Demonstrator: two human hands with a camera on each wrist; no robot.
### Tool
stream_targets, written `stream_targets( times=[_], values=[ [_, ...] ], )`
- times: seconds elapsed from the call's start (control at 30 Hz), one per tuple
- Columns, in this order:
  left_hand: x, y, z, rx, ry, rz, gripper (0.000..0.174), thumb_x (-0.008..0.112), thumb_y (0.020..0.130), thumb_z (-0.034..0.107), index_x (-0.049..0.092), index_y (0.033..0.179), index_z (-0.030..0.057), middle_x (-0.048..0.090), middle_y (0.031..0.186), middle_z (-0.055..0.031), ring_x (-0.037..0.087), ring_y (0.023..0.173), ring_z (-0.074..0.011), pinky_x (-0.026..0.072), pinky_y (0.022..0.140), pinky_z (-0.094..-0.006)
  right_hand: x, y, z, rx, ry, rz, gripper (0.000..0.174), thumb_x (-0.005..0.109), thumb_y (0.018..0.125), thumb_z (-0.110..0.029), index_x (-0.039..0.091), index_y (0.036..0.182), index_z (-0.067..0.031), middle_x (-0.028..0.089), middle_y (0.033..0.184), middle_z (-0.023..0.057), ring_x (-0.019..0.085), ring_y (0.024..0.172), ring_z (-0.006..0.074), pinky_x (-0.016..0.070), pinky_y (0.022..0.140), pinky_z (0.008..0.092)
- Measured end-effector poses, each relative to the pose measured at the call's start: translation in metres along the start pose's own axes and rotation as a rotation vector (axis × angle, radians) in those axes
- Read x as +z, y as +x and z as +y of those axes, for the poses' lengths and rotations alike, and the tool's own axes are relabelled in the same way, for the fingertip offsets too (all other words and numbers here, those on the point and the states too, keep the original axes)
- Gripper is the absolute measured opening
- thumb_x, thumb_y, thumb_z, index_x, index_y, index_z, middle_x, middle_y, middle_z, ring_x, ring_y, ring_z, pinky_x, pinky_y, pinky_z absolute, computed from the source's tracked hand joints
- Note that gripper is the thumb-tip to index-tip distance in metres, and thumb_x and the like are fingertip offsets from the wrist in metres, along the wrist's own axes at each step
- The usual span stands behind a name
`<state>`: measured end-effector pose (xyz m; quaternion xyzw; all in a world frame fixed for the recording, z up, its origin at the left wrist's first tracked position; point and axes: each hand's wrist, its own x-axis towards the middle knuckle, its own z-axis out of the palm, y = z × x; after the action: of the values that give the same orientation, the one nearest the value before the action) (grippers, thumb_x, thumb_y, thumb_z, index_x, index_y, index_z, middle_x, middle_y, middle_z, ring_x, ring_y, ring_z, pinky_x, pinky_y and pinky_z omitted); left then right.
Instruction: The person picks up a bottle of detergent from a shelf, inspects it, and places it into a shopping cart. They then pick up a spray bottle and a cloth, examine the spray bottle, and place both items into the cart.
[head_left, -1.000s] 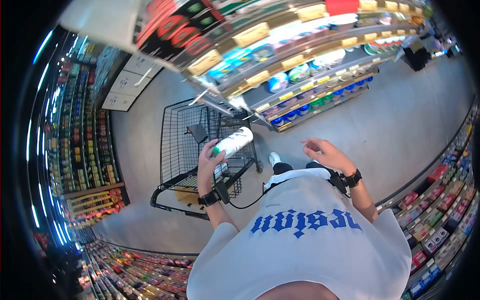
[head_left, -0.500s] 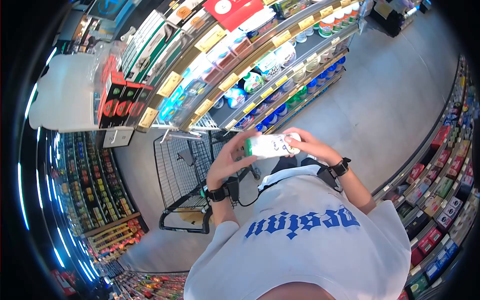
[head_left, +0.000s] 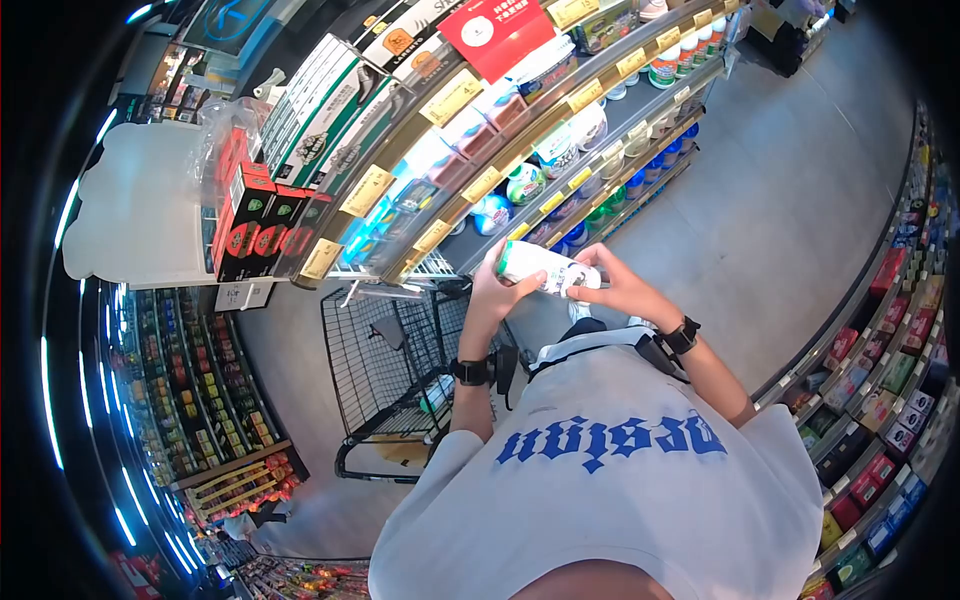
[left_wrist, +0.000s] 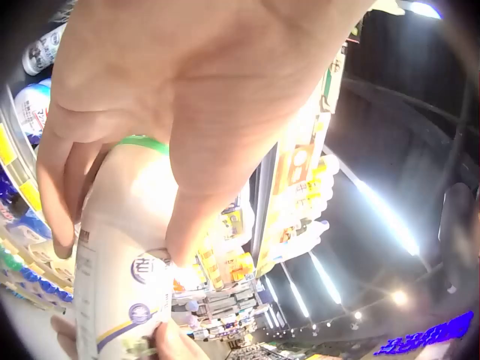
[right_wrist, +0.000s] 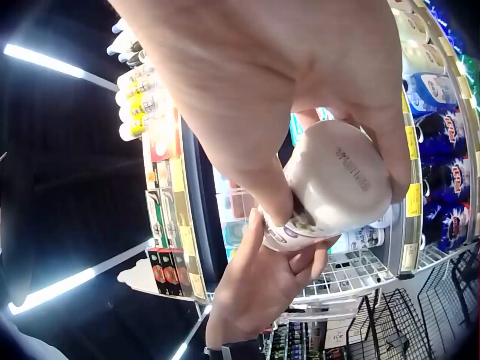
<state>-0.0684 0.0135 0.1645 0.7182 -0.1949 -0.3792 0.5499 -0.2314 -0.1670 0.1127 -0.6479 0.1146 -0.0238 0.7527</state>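
A white bottle point(head_left: 540, 270) with a green cap lies tilted between both hands in front of the chest. The left hand point(head_left: 492, 298) grips its capped end, thumb along the side. At the base end, the right hand point(head_left: 625, 291) pinches it between thumb and fingers. In the left wrist view, the left hand point(left_wrist: 187, 97) wraps the top of the bottle point(left_wrist: 124, 247), whose printed label shows. The right wrist view has the right hand point(right_wrist: 300, 90) around the bottle's base point(right_wrist: 341, 176), which bears small printed marks, with the left hand point(right_wrist: 259, 281) beyond it.
A black wire shopping cart point(head_left: 375, 350) stands beside the person, below the left forearm. Ahead runs a shelf unit point(head_left: 435, 235) with price tags, boxes and bottles. More stocked shelves point(head_left: 880, 420) curve along the right, and others point(head_left: 200, 380) stand at the far left.
The right hand came in from the side and took hold of the bottle's base end. Both hands and the bottle have since shifted slightly, and the bottle's tilt has changed.
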Motion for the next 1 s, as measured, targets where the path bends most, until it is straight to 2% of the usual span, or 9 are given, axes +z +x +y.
stream_targets(
  times=[0.1,0.17,0.23,0.37,0.63,0.73,0.8,0.83,1.0],
  values=[
    [-0.017,-0.006,-0.003,0.096,0.103,0.037,0.064,0.084,0.078,0.008,0.050,0.132,-0.0016,0.061,0.120,-0.0122,0.064,0.107,-0.0172,0.0549,0.089,-0.0311,0.006,0.010,0.023,-0.047,0.127,-0.072,0.043,0.072,0.094,-0.029,0.053,0.123,-0.0023,0.058,0.110,0.0039,0.056,0.098,0.0102,0.0489,0.084,0.0270],
    [-0.024,-0.010,-0.003,0.175,0.150,0.071,0.058,0.085,0.077,0.007,0.054,0.126,0.0000,0.062,0.116,-0.0116,0.064,0.106,-0.0180,0.0535,0.089,-0.0321,-0.002,0.012,0.035,0.094,-0.029,-0.153,0.037,0.065,0.098,-0.030,0.059,0.122,-0.0027,0.063,0.108,0.0027,0.058,0.100,0.0105,0.0486,0.088,0.0279],
    [-0.029,-0.011,-0.002,0.313,0.683,0.274,0.058,0.085,0.072,0.006,0.055,0.122,0.0020,0.062,0.110,-0.0129,0.064,0.104,-0.0261,0.0510,0.090,-0.0361,-0.003,0.004,0.027,0.141,0.023,-0.148,0.034,0.063,0.099,-0.033,0.063,0.117,-0.0040,0.065,0.102,0.0021,0.060,0.099,0.0108,0.0487,0.089,0.0280],
    [-0.046,-0.002,-0.028,0.394,0.827,0.459,0.063,0.083,0.072,0.008,0.054,0.128,0.0099,0.057,0.112,-0.0129,0.060,0.106,-0.0368,0.0508,0.089,-0.0445,-0.016,-0.011,0.031,0.236,0.004,-0.085,0.037,0.062,0.100,-0.033,0.061,0.119,-0.0024,0.066,0.105,0.0048,0.062,0.099,0.0128,0.0492,0.091,0.0283],
    [-0.066,0.031,-0.074,0.214,0.760,0.638,0.070,0.086,0.071,0.010,0.054,0.133,0.0003,0.061,0.125,-0.0201,0.060,0.116,-0.0368,0.0490,0.098,-0.0408,-0.029,-0.037,0.030,0.312,0.089,0.013,0.039,0.057,0.102,-0.032,0.057,0.125,-0.0002,0.066,0.115,0.0112,0.064,0.109,0.0194,0.0498,0.096,0.0321],
    [-0.080,0.048,-0.098,0.249,0.750,0.707,0.065,0.088,0.070,0.013,0.058,0.125,-0.0036,0.064,0.114,-0.0210,0.063,0.107,-0.0364,0.0497,0.094,-0.0411,-0.032,-0.043,0.034,0.308,0.083,0.029,0.038,0.056,0.103,-0.031,0.058,0.125,0.0002,0.067,0.114,0.0113,0.064,0.108,0.0193,0.0498,0.096,0.0320],
    [-0.096,0.064,-0.125,0.474,0.661,0.817,0.058,0.089,0.069,0.015,0.062,0.116,-0.0051,0.065,0.106,-0.0204,0.064,0.099,-0.0359,0.0497,0.090,-0.0415,-0.032,-0.045,0.036,0.316,0.079,0.041,0.038,0.056,0.103,-0.031,0.058,0.125,0.0002,0.067,0.113,0.0115,0.064,0.108,0.0193,0.0498,0.096,0.0319],
    [-0.105,0.070,-0.137,0.476,0.661,0.809,0.058,0.089,0.069,0.015,0.062,0.116,-0.0051,0.065,0.106,-0.0204,0.064,0.099,-0.0359,0.0497,0.090,-0.0415,-0.031,-0.047,0.037,0.324,0.076,0.051,0.037,0.056,0.103,-0.030,0.058,0.125,0.0002,0.067,0.113,0.0117,0.064,0.108,0.0193,0.0499,0.096,0.0319],
    [-0.122,0.079,-0.130,0.233,0.684,0.724,0.055,0.088,0.071,0.024,0.064,0.109,-0.0062,0.066,0.107,-0.0222,0.061,0.099,-0.0386,0.0467,0.089,-0.0452,-0.029,-0.056,0.045,0.316,0.092,0.102,0.037,0.056,0.103,-0.030,0.058,0.124,-0.0001,0.068,0.113,0.0125,0.064,0.107,0.0192,0.0503,0.095,0.0315]
  ],
)
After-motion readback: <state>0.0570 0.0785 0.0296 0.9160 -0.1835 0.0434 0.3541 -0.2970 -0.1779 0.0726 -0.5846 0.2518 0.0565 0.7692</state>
